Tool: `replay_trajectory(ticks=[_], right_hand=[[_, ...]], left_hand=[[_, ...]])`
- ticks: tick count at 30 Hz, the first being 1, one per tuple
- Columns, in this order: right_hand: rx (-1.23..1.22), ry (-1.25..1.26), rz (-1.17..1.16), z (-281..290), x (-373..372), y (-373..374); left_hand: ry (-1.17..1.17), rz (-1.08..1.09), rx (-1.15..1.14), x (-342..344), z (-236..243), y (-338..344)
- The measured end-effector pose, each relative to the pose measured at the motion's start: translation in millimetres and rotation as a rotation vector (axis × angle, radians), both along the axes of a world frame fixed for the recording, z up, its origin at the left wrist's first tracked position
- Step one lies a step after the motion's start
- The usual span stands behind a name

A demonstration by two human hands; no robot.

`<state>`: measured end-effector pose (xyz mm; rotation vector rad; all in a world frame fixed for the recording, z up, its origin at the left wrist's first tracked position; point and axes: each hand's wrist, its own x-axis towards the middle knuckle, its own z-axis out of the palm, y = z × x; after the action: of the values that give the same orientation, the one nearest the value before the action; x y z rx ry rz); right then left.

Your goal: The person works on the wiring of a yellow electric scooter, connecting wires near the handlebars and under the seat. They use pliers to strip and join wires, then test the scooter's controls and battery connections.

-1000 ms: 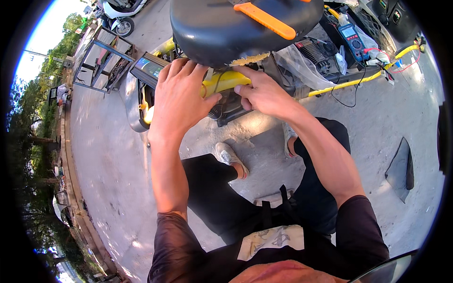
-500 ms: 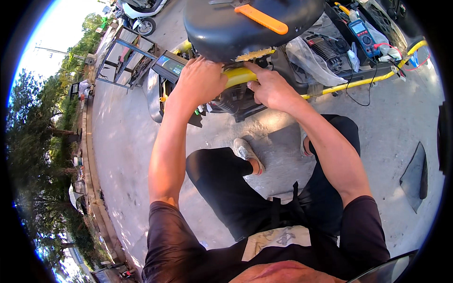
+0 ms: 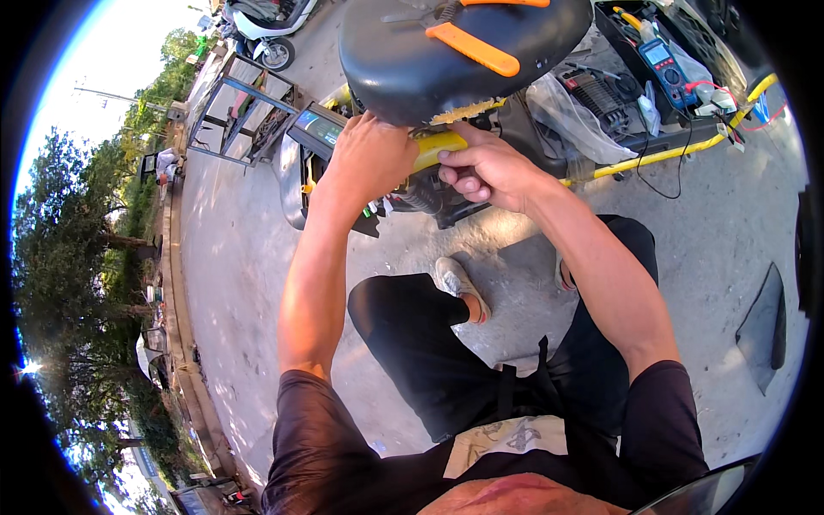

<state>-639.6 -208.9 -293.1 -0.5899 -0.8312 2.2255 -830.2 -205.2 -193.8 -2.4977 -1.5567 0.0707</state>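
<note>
A black vehicle seat (image 3: 403, 64) overhangs both hands, its near edge torn so that yellow foam (image 3: 468, 112) shows. Below that edge is a curved yellow frame tube (image 3: 438, 151). My left hand (image 3: 373, 154) lies at the tube's left end, its fingertips hidden beneath the seat. At the right end, my right hand (image 3: 493, 167) has its thumb against the front of the tube and its index finger reaching behind; the other fingers are curled. Orange-handled pliers (image 3: 474, 50) rest on top of the seat.
To the right, a blue multimeter (image 3: 663, 67) with a red lead sits in the open yellow-framed body, near a finned black unit (image 3: 592, 94) and clear plastic sheeting (image 3: 558, 116). A dark panel piece (image 3: 761, 330) lies on the concrete. A metal rack (image 3: 245, 112) stands at left.
My right thumb has come forward onto the tube and that hand's other fingers have curled more. The left hand stays at the tube. The view has shifted slightly.
</note>
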Motion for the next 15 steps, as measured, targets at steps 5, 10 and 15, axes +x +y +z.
replay_trajectory(ticks=[5, 10, 15], right_hand=[[-0.074, 0.239, 0.023, -9, -5, -1], [-0.112, 0.344, 0.016, -14, -11, -1], [-0.101, 0.444, 0.037, -27, -15, 3]], left_hand=[[0.009, 0.001, 0.004, 1, 1, -2], [-0.115, -0.052, 0.000, -6, 3, -5], [-0.244, -0.002, -0.064, -16, 12, -9]])
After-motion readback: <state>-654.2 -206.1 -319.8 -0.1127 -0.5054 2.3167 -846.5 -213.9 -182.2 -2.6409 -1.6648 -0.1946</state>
